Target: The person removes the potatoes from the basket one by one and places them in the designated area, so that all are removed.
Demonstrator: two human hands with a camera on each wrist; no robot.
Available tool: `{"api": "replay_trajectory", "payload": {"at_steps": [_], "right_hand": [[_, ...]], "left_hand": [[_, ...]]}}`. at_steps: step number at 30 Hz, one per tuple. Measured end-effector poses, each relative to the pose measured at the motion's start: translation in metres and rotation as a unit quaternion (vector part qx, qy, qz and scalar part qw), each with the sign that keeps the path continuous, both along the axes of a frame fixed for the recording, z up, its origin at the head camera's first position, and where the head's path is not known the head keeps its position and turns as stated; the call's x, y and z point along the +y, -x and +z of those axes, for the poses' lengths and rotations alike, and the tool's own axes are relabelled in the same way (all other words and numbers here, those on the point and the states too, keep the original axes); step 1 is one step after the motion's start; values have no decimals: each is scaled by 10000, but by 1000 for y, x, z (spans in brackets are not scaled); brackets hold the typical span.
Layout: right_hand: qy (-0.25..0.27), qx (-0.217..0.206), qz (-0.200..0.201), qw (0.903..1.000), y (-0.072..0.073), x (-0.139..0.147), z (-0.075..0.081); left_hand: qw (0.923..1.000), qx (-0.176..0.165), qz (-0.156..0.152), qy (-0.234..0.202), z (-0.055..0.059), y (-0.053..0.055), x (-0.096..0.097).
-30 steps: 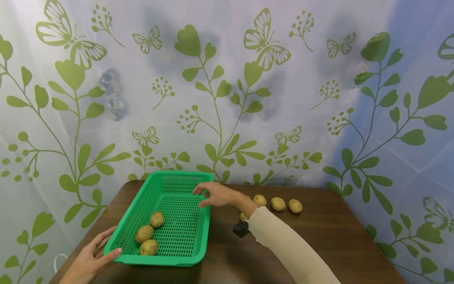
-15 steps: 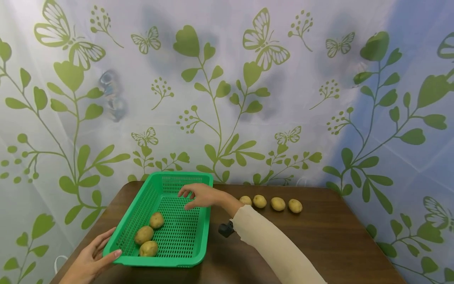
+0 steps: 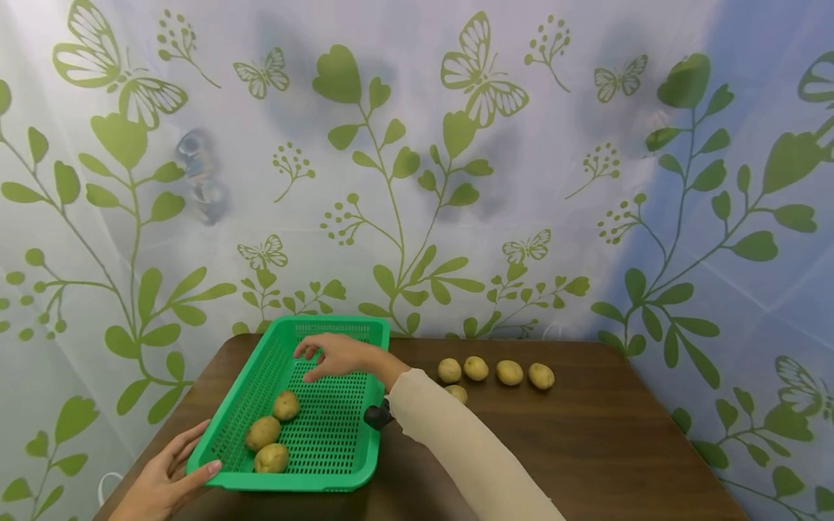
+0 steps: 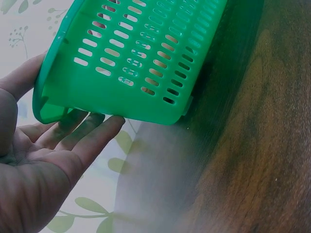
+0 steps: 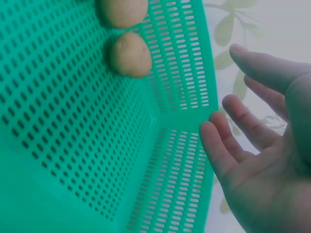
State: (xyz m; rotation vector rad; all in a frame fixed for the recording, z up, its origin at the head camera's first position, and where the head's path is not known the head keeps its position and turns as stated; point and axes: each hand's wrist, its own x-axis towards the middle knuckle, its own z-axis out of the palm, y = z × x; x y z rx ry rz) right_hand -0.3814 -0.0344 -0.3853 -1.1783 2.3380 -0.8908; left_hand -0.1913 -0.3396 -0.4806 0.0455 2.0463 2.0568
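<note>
1. Left hand (image 3: 166,474) is clamped on the green perforated plastic basket (image 3: 287,480) at its near-left corner, thumb over the rim, fingers beneath it.
2. Right hand (image 3: 332,356) hangs over the basket's far half, its fingers spread apart, loosely bent and holding nothing.
3. The basket occupies the left part of the scene; whether its gripped corner is raised off the surface cannot be told. Its thin, slotted walls suggest a light body, a little flexible and smooth; the rolled rim looks the best hold, ideally at opposite sides.
4. Inside, three potatoes (image 3: 263,434) lie in a line along the left side, towards the near end. They should be firm and fairly dense, apt to roll and easily bruised; a grasp round the middle would suit.
5. To the right, five loose potatoes (image 3: 510,373) lie on the wood-grain table (image 3: 586,420), four in a far row and one nearer, partly hidden by the cream sleeve (image 3: 476,449).
6. Beyond hangs a pale sheet (image 3: 417,304) with green leaves and butterflies.
</note>
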Motion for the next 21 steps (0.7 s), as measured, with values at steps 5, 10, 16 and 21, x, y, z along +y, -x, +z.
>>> {"api": "replay_trajectory", "payload": {"at_steps": [5,10,16,21], "right_hand": [[170,-230,-4,9996,5,-19,-10],[195,-348,-10,9992,8,-39,-26],[32,-384,-108,9992,8,-51,-48],[-452,-299,19,9985,7,-52,-61]], "left_hand": [[9998,106,-41,-174,-1,2,-1],[9998,-81,141,129,1,4,1],[9986,-174,250,428,1,6,-1],[9997,-26,-5,235,-3,6,-3]]}}
